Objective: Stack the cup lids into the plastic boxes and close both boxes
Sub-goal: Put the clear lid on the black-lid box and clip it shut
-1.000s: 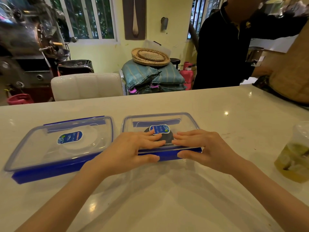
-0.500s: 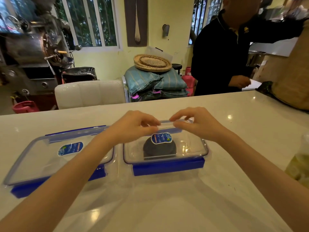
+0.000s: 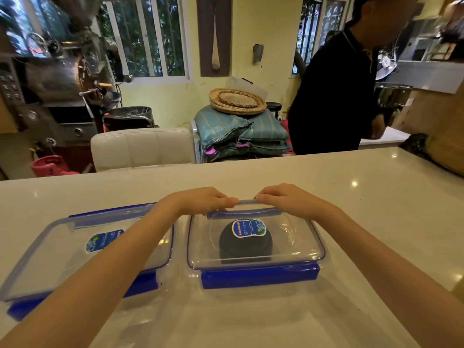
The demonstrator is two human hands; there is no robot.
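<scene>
Head view, close, angled down across the counter

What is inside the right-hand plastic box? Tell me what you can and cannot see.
Through the clear lid of the right-hand box, a dark round stack of cup lids sits at the middle. The lid's blue sticker covers part of its top, so the count is unclear.

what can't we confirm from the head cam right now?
- Far clip of the right box: under the left hand and right hand; latched or not, unclear.
- Left box: the left forearm crosses it; contents hazy through the lid.
- Dark stack in the right box: sticker covers its top; count unreadable.
</scene>
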